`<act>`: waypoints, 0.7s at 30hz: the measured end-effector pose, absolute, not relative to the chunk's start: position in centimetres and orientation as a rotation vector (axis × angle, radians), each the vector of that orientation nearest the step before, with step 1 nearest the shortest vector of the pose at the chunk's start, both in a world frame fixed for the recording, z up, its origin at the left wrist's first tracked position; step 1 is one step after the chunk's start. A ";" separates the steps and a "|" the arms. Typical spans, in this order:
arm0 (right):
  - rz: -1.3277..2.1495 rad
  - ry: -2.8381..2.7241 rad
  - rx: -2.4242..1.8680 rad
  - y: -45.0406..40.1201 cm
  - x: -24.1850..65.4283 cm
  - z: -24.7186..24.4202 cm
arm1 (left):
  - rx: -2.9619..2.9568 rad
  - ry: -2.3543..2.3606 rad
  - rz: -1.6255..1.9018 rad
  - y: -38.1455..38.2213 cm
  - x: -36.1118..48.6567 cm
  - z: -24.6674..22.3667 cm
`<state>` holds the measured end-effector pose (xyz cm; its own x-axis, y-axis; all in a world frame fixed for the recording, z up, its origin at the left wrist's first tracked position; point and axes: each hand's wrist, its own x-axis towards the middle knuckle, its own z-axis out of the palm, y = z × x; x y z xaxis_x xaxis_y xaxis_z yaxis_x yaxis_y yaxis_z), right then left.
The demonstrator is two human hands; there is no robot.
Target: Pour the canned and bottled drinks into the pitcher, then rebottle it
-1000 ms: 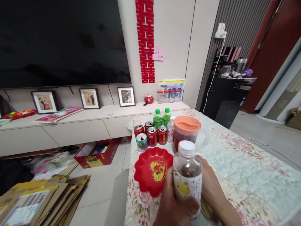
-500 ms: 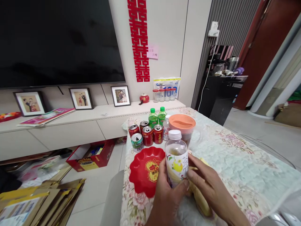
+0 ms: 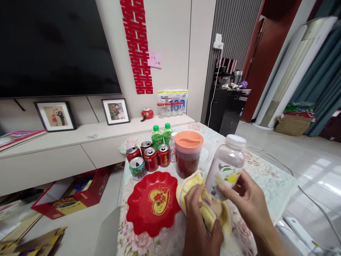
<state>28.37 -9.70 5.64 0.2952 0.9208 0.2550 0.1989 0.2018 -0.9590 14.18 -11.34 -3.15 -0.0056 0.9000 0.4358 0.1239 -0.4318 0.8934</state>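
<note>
A clear bottle (image 3: 226, 167) with a white cap and a fruit label is gripped by my right hand (image 3: 249, 199), tilted to the right above the table. My left hand (image 3: 199, 220) is closed on a yellow cloth (image 3: 190, 185) with a pale purple edge, just left of the bottle's base. A red scalloped plate (image 3: 141, 209) lies left of the cloth. Behind my hands stands a tub (image 3: 188, 161) of dark red contents under an orange lid. Several drink cans (image 3: 151, 159) and two green-capped bottles (image 3: 157, 137) are grouped behind the plate.
A floral tablecloth (image 3: 250, 185) covers the table. Along the wall, a white cabinet (image 3: 106, 145) carries picture frames (image 3: 115, 111), a red pot (image 3: 147, 113) and red-lidded jars (image 3: 167, 109). A red box (image 3: 77, 195) and cardboard (image 3: 39, 241) lie on the floor at left.
The bottle has moved right and tilted, passing from both hands into my right hand alone. My left hand has let go of it and now grips the yellow cloth. The view has turned right.
</note>
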 end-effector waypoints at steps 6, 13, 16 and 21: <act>0.296 -0.929 -1.527 -4.3 35.8 1.9 | 2.351 0.929 1.247 -10.5 15.0 -8.0; 0.074 -0.854 -1.707 2.0 41.5 -2.3 | 2.348 1.164 1.564 -9.7 17.4 -10.4; 0.062 -0.889 -1.733 4.9 43.1 -2.6 | 2.231 1.245 1.776 -9.1 18.6 -10.9; 0.038 -0.881 -1.739 10.6 45.6 -2.8 | 2.151 1.479 1.951 -8.5 20.3 -11.4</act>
<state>45.57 10.59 -2.75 0.7195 0.5702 0.3964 0.5342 -0.0898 -0.8406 20.25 -8.50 -11.41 -0.1249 0.5271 0.8406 0.6670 -0.5827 0.4644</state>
